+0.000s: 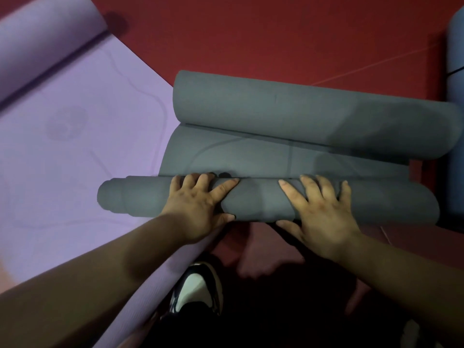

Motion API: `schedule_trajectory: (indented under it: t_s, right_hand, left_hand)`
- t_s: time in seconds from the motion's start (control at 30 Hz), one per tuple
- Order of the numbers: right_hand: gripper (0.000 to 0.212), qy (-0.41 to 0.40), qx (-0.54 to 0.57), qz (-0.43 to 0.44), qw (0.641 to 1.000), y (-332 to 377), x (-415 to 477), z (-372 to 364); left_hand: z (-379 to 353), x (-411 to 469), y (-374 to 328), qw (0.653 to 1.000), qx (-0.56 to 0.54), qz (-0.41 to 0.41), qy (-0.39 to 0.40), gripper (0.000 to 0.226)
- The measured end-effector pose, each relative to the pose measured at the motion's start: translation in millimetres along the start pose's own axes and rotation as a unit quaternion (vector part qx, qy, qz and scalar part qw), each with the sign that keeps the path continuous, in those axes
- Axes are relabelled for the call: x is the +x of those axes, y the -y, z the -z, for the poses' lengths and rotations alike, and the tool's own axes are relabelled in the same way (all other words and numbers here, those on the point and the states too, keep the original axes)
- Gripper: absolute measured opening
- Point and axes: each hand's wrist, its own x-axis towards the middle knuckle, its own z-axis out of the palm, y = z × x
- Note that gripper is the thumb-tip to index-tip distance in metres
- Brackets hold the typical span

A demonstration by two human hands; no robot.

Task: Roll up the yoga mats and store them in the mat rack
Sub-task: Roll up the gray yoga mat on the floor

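The half-rolled mat (pixel 276 146) lies on the floor (pixel 251 33), right of the spread mat (pixel 88 146).
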Motion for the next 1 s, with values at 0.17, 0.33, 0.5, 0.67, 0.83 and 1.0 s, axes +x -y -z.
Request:
schedule_trajectory:
  t_s: [0.17,0.33,0.5,0.67,0.83,1.0]
  right_hand:
    - [0.088,0.026,0.017,0.006,1.0,-13,19,16]
    - [0.088,0.083,0.044,0.012,0.995,-20,37,30]
    - [0.088,0.081,0.051,0.014,0.995,-22,40,30]
    - [0.087,-0.018,0.026,0.012,0.999,-18,30,18]
    - [0.085,-0.067,0.015,0.02,0.997,-20,25,6]
    - [0.087,-0.038,0.008,0.018,0.999,-25,38,13]
  left_hand:
    - [6,10,8,0.999,-0.014,-0.021,-0.027,0.085]
    - [-16,-6,-5,0.988,-0.012,-0.003,-0.151,0.085]
    - [-12,1,-1,0.992,-0.015,0.005,-0.123,0.08]
    - [-6,13,11,0.995,-0.001,0.001,-0.096,0.081]
    - [3,24,22,0.999,-0.001,-0.008,-0.05,0.086]
    - [8,27,21,0.996,0.014,-0.017,-0.091,0.085]
